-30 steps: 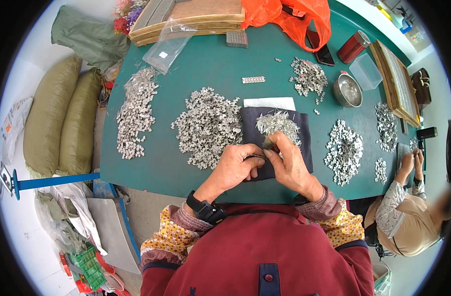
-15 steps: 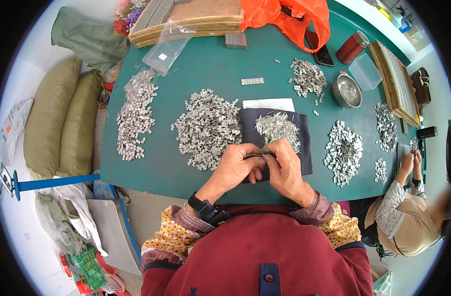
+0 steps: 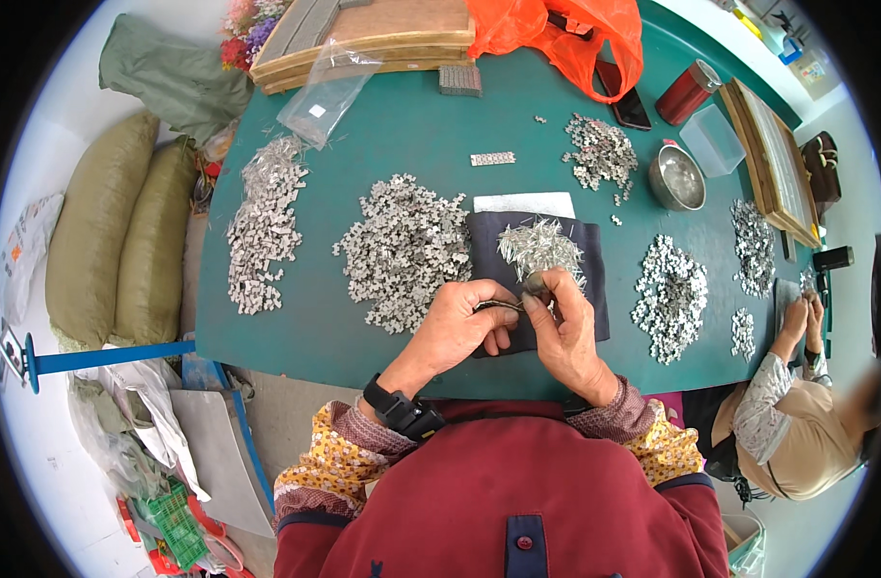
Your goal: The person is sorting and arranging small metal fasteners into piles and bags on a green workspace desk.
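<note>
My left hand (image 3: 452,326) pinches a thin, dark-edged strip (image 3: 498,304) between thumb and fingers, close to the table's near edge. Just right of it, my right hand (image 3: 570,337) has its thumb and forefinger nearly together at the strip's end; whatever lies between them is too small to see. Both hands are over a dark cloth (image 3: 594,313). On that cloth, beyond my fingers, lies a heap of thin silvery pins (image 3: 540,247). To the left of my hands spreads a large pile of small grey metal pieces (image 3: 402,252).
More metal pieces lie in a left pile (image 3: 265,231) and a right pile (image 3: 670,299). A short linked strip (image 3: 492,158) is farther back. A steel bowl (image 3: 678,178), clear tub (image 3: 713,142) and red flask (image 3: 688,92) stand back right. A co-worker (image 3: 792,424) sits right.
My right hand has drawn slightly right, away from the left, its thumb and forefinger now apart from the left fingertips. The left hand stays nearly in place with the strip.
</note>
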